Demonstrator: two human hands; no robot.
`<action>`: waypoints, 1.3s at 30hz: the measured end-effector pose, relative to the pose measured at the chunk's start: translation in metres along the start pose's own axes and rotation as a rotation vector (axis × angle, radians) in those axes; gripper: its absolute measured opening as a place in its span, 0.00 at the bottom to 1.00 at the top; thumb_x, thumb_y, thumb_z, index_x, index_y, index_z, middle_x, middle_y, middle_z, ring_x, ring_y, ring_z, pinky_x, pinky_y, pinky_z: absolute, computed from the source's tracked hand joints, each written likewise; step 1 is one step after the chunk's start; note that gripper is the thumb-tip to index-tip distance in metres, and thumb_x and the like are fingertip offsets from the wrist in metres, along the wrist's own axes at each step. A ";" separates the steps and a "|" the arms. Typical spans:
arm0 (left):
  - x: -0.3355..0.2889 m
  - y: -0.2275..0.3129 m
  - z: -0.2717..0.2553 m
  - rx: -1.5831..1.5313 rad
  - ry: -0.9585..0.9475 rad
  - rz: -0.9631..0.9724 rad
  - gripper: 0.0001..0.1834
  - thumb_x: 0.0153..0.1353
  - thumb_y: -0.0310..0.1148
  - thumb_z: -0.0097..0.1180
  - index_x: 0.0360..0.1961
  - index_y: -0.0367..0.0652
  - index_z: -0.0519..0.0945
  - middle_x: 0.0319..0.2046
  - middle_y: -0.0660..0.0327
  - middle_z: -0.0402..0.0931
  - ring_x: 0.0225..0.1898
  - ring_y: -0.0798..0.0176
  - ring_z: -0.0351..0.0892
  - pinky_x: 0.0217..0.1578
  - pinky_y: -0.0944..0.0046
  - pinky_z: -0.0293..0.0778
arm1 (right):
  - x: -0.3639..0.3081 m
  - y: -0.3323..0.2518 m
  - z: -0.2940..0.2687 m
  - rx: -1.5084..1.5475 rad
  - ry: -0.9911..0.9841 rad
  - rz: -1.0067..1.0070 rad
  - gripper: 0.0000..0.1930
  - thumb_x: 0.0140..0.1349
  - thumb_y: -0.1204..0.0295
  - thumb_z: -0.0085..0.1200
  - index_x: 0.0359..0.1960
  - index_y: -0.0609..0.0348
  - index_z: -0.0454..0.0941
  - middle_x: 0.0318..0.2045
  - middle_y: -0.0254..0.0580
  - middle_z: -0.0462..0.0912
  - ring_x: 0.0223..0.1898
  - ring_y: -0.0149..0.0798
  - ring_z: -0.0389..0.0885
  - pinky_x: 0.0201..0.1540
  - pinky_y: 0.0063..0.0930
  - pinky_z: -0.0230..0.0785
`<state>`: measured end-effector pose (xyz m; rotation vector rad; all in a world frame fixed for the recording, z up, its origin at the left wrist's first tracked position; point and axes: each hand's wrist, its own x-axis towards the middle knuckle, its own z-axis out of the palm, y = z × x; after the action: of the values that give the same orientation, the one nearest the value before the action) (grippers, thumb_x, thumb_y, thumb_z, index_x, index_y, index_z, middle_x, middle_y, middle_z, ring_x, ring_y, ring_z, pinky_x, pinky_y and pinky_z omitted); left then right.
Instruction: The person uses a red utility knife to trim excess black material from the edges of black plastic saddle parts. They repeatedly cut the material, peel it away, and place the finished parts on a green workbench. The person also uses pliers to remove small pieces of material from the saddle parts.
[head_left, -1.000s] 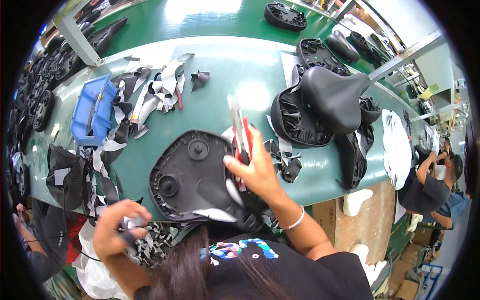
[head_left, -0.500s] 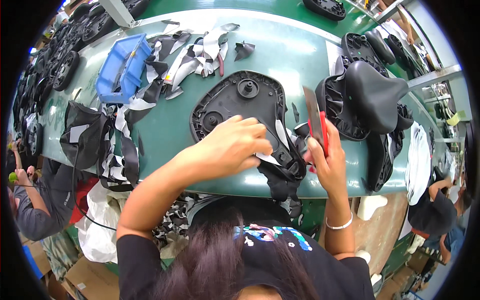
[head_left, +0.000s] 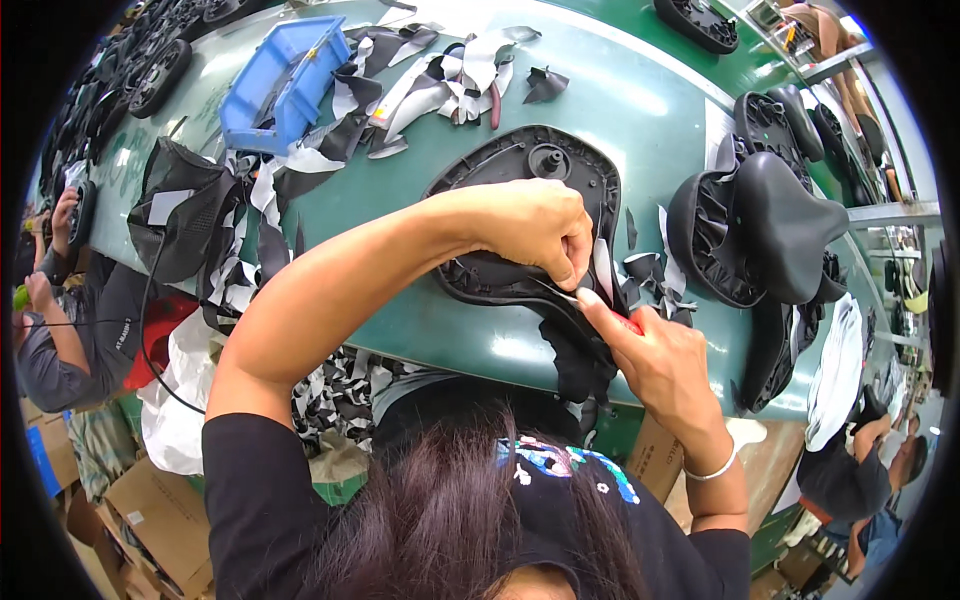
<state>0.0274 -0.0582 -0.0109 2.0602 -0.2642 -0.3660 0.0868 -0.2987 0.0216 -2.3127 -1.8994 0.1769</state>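
A black bicycle saddle [head_left: 510, 160] lies underside up on the green table before me, its plastic base and round fittings showing. My right hand [head_left: 660, 360] is closed around the red handle of a knife [head_left: 628, 325]. Its blade points left, into the saddle's narrow end by the rim. Just above the blade my left hand [head_left: 545, 225] pinches with its fingers bent down at the rim; what lies between them is hidden. A black flap of cover material [head_left: 578, 358] hangs from the saddle toward the table's near edge.
A blue bin [head_left: 275, 85] stands at the far left beside black and white scraps [head_left: 470, 70]. Finished-looking black saddles [head_left: 785, 225] are stacked at the right. A dark mesh bag [head_left: 175, 215] lies left. Co-workers are at both sides, one in grey [head_left: 85, 335].
My right hand has lowered the knife from upright beside the saddle to its rim. My left hand has moved right and closed into a pinch there. The whole view has shifted.
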 end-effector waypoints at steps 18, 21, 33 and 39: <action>-0.077 -0.061 -0.045 -0.338 0.918 -0.513 0.18 0.60 0.44 0.58 0.30 0.37 0.82 0.26 0.68 0.78 0.27 0.73 0.72 0.29 0.69 0.68 | 0.044 0.057 -0.021 0.723 0.698 0.496 0.16 0.56 0.76 0.61 0.46 0.60 0.74 0.25 0.32 0.74 0.20 0.21 0.69 0.24 0.17 0.64; -0.048 -0.043 -0.071 -0.855 1.342 -0.300 0.17 0.63 0.43 0.55 0.38 0.38 0.79 0.28 0.65 0.77 0.23 0.74 0.72 0.25 0.72 0.66 | 0.092 0.082 -0.060 0.838 0.828 0.461 0.20 0.58 0.75 0.59 0.53 0.63 0.72 0.25 0.28 0.72 0.19 0.19 0.66 0.21 0.13 0.60; 0.056 -0.076 -0.015 -0.317 1.076 -0.027 0.08 0.60 0.30 0.57 0.32 0.34 0.78 0.23 0.58 0.73 0.23 0.68 0.70 0.26 0.67 0.68 | 0.379 0.309 0.029 1.311 0.906 0.681 0.19 0.50 0.73 0.61 0.45 0.62 0.74 0.28 0.38 0.76 0.23 0.32 0.76 0.25 0.26 0.74; 0.055 -0.072 -0.017 -0.296 1.035 -0.058 0.08 0.60 0.30 0.59 0.31 0.34 0.77 0.24 0.60 0.75 0.22 0.71 0.71 0.24 0.69 0.69 | 0.408 0.336 0.069 1.219 1.103 0.672 0.12 0.50 0.70 0.60 0.36 0.59 0.75 0.25 0.35 0.76 0.21 0.29 0.75 0.25 0.25 0.73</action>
<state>0.0876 -0.0271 -0.0739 1.7129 0.4526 0.6050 0.4771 0.0403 -0.1086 -1.4488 -0.2343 0.0522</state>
